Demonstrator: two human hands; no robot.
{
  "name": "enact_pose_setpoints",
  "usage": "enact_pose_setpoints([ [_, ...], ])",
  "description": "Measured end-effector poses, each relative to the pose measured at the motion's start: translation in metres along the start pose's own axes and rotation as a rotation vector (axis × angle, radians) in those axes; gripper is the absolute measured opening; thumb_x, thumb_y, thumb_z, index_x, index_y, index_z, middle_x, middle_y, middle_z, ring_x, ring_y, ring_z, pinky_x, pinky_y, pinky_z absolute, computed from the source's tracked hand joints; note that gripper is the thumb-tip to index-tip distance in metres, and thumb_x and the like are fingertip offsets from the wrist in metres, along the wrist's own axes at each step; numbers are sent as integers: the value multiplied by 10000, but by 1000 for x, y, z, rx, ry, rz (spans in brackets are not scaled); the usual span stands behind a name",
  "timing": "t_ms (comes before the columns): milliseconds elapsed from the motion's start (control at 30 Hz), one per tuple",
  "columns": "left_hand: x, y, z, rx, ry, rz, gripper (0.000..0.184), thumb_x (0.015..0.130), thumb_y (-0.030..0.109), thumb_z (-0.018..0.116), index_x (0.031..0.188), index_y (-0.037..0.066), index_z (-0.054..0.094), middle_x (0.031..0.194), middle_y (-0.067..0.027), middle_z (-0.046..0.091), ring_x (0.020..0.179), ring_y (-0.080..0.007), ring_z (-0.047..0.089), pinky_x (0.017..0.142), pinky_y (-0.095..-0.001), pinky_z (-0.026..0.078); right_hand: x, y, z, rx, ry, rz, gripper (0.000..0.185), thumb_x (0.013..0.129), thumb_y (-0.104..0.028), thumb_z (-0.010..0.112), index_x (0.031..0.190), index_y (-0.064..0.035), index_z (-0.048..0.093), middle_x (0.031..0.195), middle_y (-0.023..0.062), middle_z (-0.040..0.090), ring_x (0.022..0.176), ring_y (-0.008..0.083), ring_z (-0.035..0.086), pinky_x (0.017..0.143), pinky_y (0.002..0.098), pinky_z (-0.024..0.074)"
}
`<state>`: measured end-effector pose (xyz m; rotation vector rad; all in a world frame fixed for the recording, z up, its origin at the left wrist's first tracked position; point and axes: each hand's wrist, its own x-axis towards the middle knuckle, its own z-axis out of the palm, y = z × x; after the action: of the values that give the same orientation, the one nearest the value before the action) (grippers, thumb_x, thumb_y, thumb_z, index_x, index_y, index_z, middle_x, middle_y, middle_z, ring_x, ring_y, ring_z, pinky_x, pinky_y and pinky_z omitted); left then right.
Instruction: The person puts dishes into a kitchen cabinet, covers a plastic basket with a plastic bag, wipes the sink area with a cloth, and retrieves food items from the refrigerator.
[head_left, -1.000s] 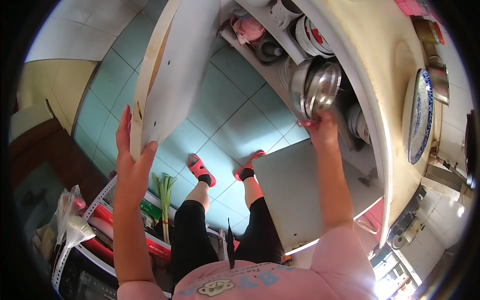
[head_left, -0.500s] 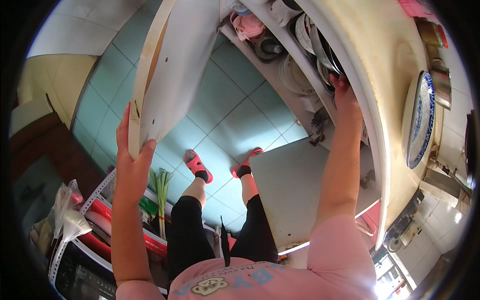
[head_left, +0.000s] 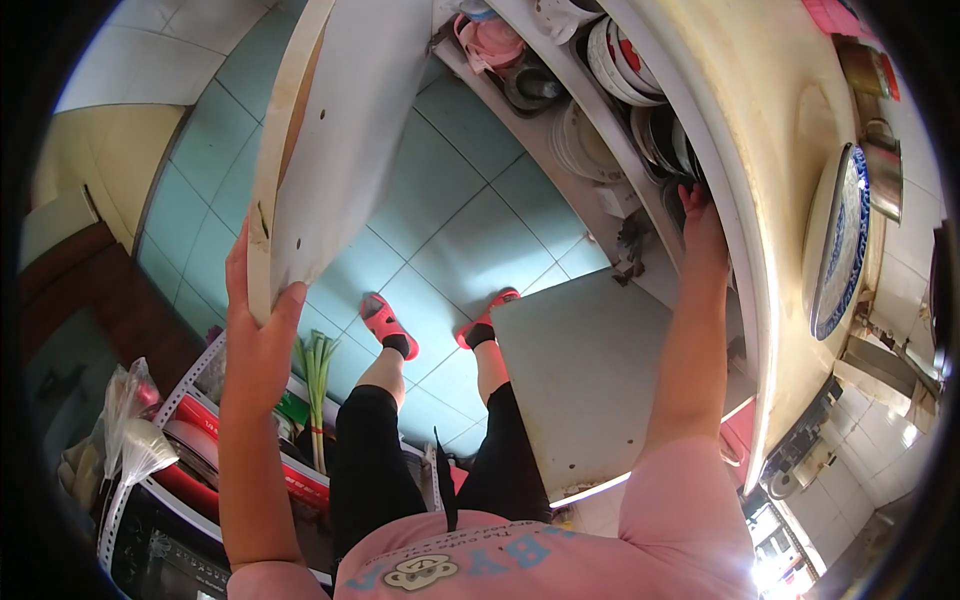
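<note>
My left hand [head_left: 262, 330] grips the lower corner of a white cabinet door [head_left: 345, 150], thumb on its inner face and fingers around the outer side. My right hand [head_left: 700, 215] reaches into the cabinet beside the upper shelf [head_left: 590, 95], its fingers slightly bent and apart, with nothing visible in them. Just beyond its fingertips stand metal bowls [head_left: 655, 135], tilted on their sides. Farther along the shelf are white bowls [head_left: 615, 65] with a red pattern. Stacked plates [head_left: 580, 145] stand on the lower shelf.
A second cabinet door [head_left: 590, 370] stands open below my right arm. A blue-rimmed plate [head_left: 845, 240] lies on the countertop [head_left: 775, 120]. Green onions [head_left: 318, 385] and a rack [head_left: 190, 385] are at lower left. My feet in red sandals [head_left: 388, 325] stand on tiles.
My right hand has moved back from the metal bowl at its fingertips, and that bowl has shifted, uncovering more of the white bowls. My left hand stays on the door.
</note>
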<state>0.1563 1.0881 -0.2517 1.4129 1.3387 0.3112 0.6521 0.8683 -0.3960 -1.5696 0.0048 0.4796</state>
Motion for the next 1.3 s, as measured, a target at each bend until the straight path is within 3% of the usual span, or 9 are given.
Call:
enact_pose_setpoints([
  [133,-1,0,0,26,-20,16,676,836,27,495,1454,75,226,1373,-159,339,1206,-267,440,974,-365,411,13,5,-5,-29,21,54,310,950,-374,475,1060,-99,567,855,43,611,712,162,566,731,453,552],
  [200,-3,0,0,-24,-23,-32,689,890,222,582,1442,9,230,1337,-162,423,1221,-246,412,1037,-338,318,17,7,-7,-38,34,94,314,949,-379,476,1056,-98,567,862,46,615,717,167,570,732,454,552],
  [300,-3,4,0,26,-20,-29,652,872,100,516,1450,50,219,1374,-162,348,1222,-280,427,996,-385,384,23,12,-9,-53,52,148,320,949,-386,476,1052,-97,567,872,52,620,724,173,576,733,455,552],
  [700,-7,2,4,53,-23,-35,643,871,189,539,1422,34,245,1332,-182,405,1176,-280,453,975,-373,390,29,28,-19,-150,68,235,379,934,-460,490,1011,-96,564,905,86,643,789,230,616,741,456,554],
  [967,-10,9,7,-17,6,-100,630,891,205,569,1409,-7,279,1300,-151,465,1179,-237,449,1015,-332,339,-29,34,-4,-70,132,462,328,943,-431,499,914,-108,553,746,65,607,679,207,601,664,417,543],
  [1033,-10,9,5,-34,-11,-94,628,892,193,566,1411,-4,273,1303,-150,463,1182,-234,446,1014,-332,341,-108,1,20,-133,-199,501,262,944,-354,534,903,-96,553,725,60,582,616,206,584,601,367,531],
  [1067,-7,1,2,23,-11,-35,625,893,187,562,1411,-2,269,1307,-147,457,1185,-232,441,1012,-332,344,-143,-14,21,-187,-366,459,305,934,-343,543,1021,-52,516,787,75,574,596,194,592,565,340,536],
  [1133,-4,-4,0,71,-28,48,621,894,180,557,1412,0,265,1311,-144,450,1188,-229,437,1010,-331,347,-214,-91,27,-83,-477,573,361,926,-359,558,1074,-33,508,808,92,589,606,201,600,601,352,540],
  [1300,-4,-2,0,61,-42,33,605,859,87,536,1412,14,303,1350,-185,330,1243,-312,386,1055,-386,324,-252,-203,-46,90,-84,313,522,946,-480,449,1242,-51,422,971,160,625,677,252,649,661,396,540],
])
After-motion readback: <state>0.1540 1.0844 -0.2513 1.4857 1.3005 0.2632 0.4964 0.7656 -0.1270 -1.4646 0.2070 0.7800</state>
